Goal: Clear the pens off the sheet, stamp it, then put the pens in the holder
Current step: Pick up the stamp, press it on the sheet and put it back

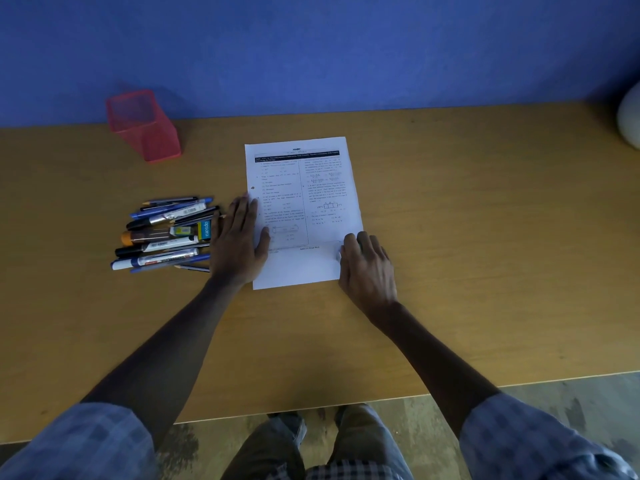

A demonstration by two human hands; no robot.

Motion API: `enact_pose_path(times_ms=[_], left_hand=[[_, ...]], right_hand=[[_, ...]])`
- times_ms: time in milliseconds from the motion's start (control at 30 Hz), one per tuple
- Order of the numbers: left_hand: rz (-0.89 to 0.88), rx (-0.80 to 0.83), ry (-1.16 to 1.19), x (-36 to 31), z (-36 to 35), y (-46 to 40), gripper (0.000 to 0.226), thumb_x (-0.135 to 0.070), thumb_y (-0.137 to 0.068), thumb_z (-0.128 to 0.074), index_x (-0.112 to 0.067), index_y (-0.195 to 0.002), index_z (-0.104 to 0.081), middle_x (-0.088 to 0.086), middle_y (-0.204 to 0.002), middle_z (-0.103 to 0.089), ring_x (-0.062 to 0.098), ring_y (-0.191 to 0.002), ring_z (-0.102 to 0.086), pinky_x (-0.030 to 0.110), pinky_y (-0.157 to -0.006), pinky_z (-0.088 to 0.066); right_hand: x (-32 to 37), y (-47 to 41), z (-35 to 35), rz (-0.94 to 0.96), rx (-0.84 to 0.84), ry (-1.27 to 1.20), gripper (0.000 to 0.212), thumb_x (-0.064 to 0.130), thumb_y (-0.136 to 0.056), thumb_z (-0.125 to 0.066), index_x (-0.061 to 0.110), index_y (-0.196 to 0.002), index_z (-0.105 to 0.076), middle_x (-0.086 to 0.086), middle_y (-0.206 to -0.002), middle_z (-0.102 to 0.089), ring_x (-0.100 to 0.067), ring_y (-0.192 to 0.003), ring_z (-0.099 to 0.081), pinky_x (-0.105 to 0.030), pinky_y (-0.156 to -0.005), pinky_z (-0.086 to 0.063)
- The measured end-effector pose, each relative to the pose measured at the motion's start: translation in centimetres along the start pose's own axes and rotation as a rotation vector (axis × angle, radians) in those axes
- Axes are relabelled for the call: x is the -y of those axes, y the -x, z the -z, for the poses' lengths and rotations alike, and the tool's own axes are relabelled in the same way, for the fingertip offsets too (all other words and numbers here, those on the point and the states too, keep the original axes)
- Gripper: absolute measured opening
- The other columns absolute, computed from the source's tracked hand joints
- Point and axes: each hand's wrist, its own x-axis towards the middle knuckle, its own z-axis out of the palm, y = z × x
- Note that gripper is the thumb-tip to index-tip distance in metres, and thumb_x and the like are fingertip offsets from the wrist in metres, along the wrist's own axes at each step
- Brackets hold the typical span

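— Where's the sheet [304, 209] sitting for you?

— I'm seeing it lying flat mid-worktop [485, 254], long axis running away from me, with no pens on it. The pens [166, 233] are lying heaped just off its left edge, mostly crosswise to the sheet.

— And the hands?

— My left hand [239, 244] is pressing flat, fingers straight, straddling the sheet's left edge between paper and pens, gripping nothing. My right hand [367, 265] is resting at the lower right corner, fingers curling over something small and white; I'm guessing the stamp, but I can't tell.

— The holder [143, 126]?

— It's standing far left by the wall, beyond the pens, so I'm judging the left hand nearer.
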Motion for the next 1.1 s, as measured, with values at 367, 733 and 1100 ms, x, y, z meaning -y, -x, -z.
enact_pose_path(times_ms=[367,733,1100], left_hand=[[0.003,0.010,-0.002,0.0,0.0,0.0,0.064,-0.047,-0.099,-0.024,-0.013,-0.154,-0.019,0.006,-0.163,-0.019,0.021,-0.152,-0.012,0.047,-0.124,-0.005],[0.000,0.024,0.010,-0.2,0.4,0.1,0.064,-0.046,-0.099,-0.023,-0.013,-0.154,-0.017,0.005,-0.164,-0.016,0.020,-0.152,-0.009,0.046,-0.124,-0.003],[-0.011,0.022,0.037,-0.4,0.8,0.2,0.065,-0.045,-0.098,-0.027,-0.013,-0.154,-0.020,0.006,-0.163,-0.018,0.021,-0.152,-0.012,0.048,-0.123,-0.005]], right_hand=[[-0.3,0.2,0.2,0.018,0.008,0.066,0.009,0.008,-0.089,-0.052,0.008,-0.080,-0.052,-0.006,-0.073,-0.053,-0.022,-0.060,-0.048,-0.031,-0.050,-0.043],[-1.1,0.0,1.8,0.006,-0.053,0.080,0.022,0.025,-0.097,-0.046,0.011,-0.080,-0.051,-0.003,-0.070,-0.058,-0.023,-0.060,-0.050,-0.034,-0.058,-0.040],[0.3,0.6,7.5,-0.485,-0.194,-1.010,0.018,0.023,-0.097,-0.043,0.014,-0.083,-0.049,0.015,-0.065,-0.050,-0.006,-0.060,-0.039,-0.019,-0.054,-0.032]])
